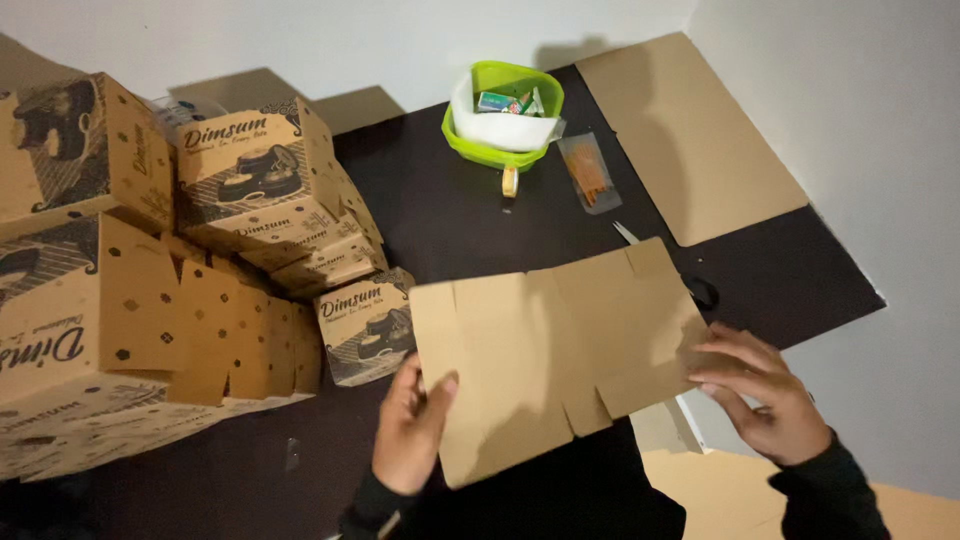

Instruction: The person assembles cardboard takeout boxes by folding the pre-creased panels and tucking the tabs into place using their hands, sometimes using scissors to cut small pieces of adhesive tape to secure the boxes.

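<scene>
Brown corrugated cardboard — a flat, die-cut box blank with slotted flaps (560, 355) — is held just above the near edge of the dark surface (440, 215), tilted slightly, plain side up. The left hand (408, 432) grips its lower left edge, thumb on top and fingers closed underneath. The right hand (762, 392) rests on the right flap, fingers extended and pressing flat rather than pinching.

To fold this well, in my judgement, the left hand should keep its firm pinch while the right works along one score line at a time — bending across the whole crease, not at a corner, so the flap does not buckle. The slots between flaps look like the guide for where each crease runs.

Surroundings noted: a stack of assembled printed brown cardboard boxes (150, 260) stands at the left, touching one another and close to the blank's left edge; sweeping the blank that way could topple them. A lime-green plastic basket with a white liner (503, 115) sits at the far side, a small clear packet with orange contents (588, 172) just beside it. A plain rounded cardboard sheet (690, 135) lies at the far right corner. A dark item partly hidden behind the blank cannot be identified.
</scene>
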